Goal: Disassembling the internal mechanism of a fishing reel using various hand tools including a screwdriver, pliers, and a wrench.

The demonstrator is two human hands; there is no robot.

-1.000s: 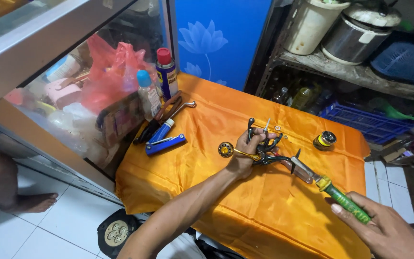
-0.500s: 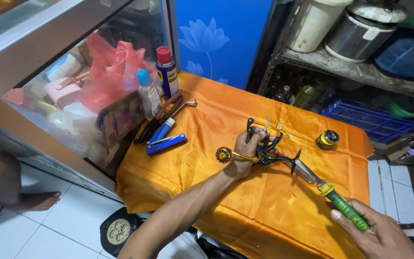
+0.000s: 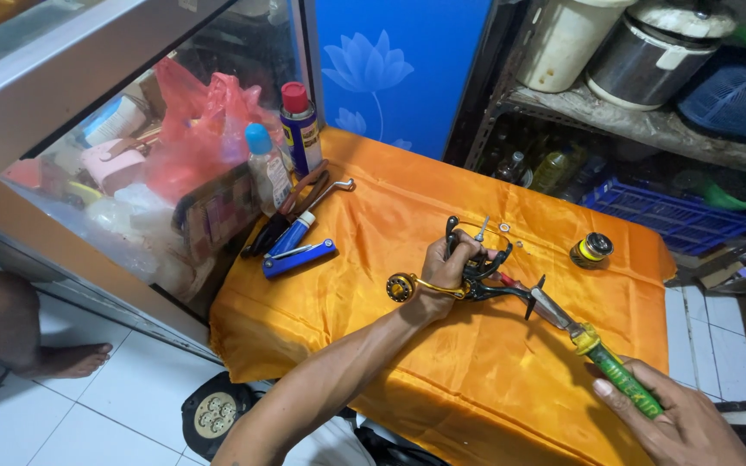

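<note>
Since 1 second ago little has moved: the right hand has slid a bit nearer and lower along the screwdriver, while the left hand has kept its grip on the reel. The work looks held at the same stage, tool tip at the reel body.

At the far left of the worktop, draped in orange cloth, lie a blue tool and pliers, with 2 bottles just behind them.

The left hand is closed around the reel, fingers wrapped over its black frame and pressing it to the cloth near the middle; the gold handle knob sticks out to the left of the wrist.

The screwdriver runs from the reel down to the near right, where the right hand is clamped on its green handle.

A small spool sits apart, far right.
</note>
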